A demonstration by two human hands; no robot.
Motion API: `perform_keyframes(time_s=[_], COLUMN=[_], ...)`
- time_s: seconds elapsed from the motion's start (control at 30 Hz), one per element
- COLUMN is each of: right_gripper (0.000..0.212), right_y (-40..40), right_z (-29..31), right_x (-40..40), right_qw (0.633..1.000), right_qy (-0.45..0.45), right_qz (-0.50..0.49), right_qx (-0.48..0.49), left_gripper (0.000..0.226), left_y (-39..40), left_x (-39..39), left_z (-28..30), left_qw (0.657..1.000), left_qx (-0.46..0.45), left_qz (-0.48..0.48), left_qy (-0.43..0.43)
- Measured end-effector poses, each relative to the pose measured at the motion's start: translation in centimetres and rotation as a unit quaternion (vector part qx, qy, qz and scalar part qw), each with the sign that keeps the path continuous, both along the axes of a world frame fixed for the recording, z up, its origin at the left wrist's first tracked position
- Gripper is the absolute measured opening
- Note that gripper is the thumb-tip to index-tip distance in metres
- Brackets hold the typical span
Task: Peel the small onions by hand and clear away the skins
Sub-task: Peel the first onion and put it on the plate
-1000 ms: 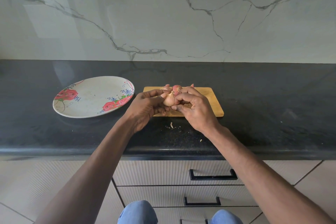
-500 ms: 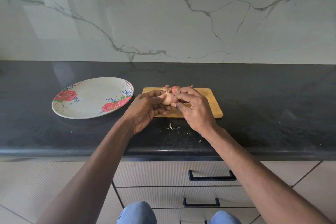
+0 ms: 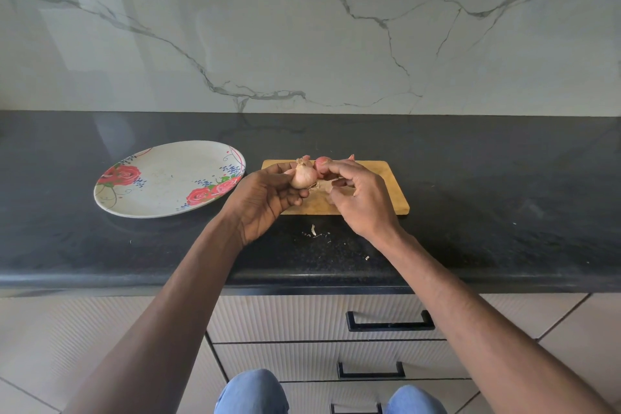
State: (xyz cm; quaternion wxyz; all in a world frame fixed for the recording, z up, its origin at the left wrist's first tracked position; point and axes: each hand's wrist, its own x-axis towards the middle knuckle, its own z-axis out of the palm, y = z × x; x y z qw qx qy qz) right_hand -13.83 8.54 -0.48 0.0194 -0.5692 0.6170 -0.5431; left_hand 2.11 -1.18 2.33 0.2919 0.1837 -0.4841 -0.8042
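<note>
Now the two hands stand slightly apart, where half a second ago they were pressed together around one onion. The left hand (image 3: 265, 198) grips a small pale onion (image 3: 303, 177) between thumb and curled fingers, holding it above the left end of the wooden cutting board (image 3: 386, 191), root tuft pointing up. The right hand (image 3: 361, 202) has drawn a little to the right and pinches a strip of papery skin (image 3: 324, 183) that stretches from the onion's lower side toward its fingertips. Behind the hands, a pinker onion (image 3: 322, 162) lies on the board's far edge, more exposed than before, and the tip of another (image 3: 351, 157) peeks out past the right hand. Bits of loose skin (image 3: 314, 231) lie on the black countertop (image 3: 504, 212) just in front of the board, unchanged. The floral plate (image 3: 168, 178) sits to the left of the board, in the same place.
</note>
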Motion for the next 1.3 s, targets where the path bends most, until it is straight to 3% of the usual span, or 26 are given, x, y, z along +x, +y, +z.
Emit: perform_keyframes(time_s=[0.13,0.4,0.8,0.9,1.3], right_gripper=[0.027,0.004,0.012,0.004,0.019], right_y=[0.3,0.5,2.5,3.2,3.3], right_z=[0.6,1.4,1.2,1.3,0.9], right_x=[0.2,1.1,3.0,3.2,3.7], right_qw=[0.991,0.962,0.947,0.936,0.955], right_qy=[-0.131,-0.264,-0.319,-0.35,-0.294], right_qz=[0.025,0.005,0.008,0.036,0.006], right_qx=[0.029,0.065,0.024,0.02,0.047], left_gripper=[0.022,0.041,0.013,0.012,0.015], left_y=[0.0,0.8,2.4,3.0,3.4], left_x=[-0.1,-0.6,0.4,0.7,1.2], left_z=[-0.4,-1.1,-1.4,-1.5,-1.7], left_qw=[1.0,0.997,0.996,0.996,0.993], left_qx=[-0.017,-0.069,-0.06,-0.061,-0.08], left_qz=[0.005,0.023,0.054,0.054,0.063], left_qy=[-0.016,-0.022,-0.04,-0.029,-0.052])
